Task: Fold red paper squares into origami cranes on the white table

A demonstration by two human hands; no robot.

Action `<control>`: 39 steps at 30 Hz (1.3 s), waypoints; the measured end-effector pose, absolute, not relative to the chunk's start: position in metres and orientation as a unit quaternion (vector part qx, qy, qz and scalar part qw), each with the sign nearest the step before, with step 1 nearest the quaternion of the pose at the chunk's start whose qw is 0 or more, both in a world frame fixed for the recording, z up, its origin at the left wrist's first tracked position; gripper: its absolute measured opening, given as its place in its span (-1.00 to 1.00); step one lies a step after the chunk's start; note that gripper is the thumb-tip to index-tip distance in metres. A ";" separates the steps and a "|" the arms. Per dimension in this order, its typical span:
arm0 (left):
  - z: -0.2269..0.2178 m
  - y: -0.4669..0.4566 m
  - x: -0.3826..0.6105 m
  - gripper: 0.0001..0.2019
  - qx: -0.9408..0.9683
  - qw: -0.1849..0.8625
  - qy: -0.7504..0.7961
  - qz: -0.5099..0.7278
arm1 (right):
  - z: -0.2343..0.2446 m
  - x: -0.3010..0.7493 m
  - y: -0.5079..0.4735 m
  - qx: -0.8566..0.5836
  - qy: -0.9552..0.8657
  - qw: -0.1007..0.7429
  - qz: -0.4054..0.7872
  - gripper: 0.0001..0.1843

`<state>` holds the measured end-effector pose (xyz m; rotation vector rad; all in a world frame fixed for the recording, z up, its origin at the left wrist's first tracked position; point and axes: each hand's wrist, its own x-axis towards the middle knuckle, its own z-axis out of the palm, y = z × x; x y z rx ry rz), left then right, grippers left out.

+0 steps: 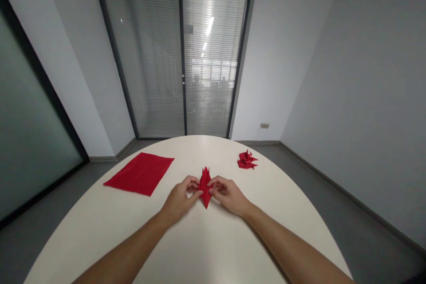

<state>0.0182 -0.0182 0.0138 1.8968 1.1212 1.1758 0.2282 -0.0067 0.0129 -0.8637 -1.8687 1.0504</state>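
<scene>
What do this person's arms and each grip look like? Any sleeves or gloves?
The left forearm and right forearm are bare, with no sleeves in view. The left grip and right grip wear no gloves, and I see no watch.

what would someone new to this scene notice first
The folded red piece stands out first, at the middle of the pale table, held in the grip of the left hand and right hand. Next comes the large red sheet lying flat on the table's left side. A small cluster of folded red shapes sits towards the far right.
</scene>
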 end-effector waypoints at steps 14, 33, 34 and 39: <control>0.007 -0.016 0.012 -0.79 0.750 0.209 0.456 0.431 | 0.013 0.229 -0.005 -0.364 -0.732 0.417 0.396 -0.66; 0.014 -0.024 0.015 -0.90 0.785 0.151 0.439 0.411 | 0.016 0.231 -0.006 -0.368 -0.782 0.423 0.273 -0.85; 0.015 -0.024 0.015 -0.90 0.784 0.152 0.439 0.411 | 0.017 0.231 -0.006 -0.361 -0.785 0.425 0.268 -0.87; 0.017 -0.026 0.016 -0.91 0.782 0.172 0.443 0.404 | 0.024 0.229 -0.009 -0.344 -0.794 0.433 0.254 -0.93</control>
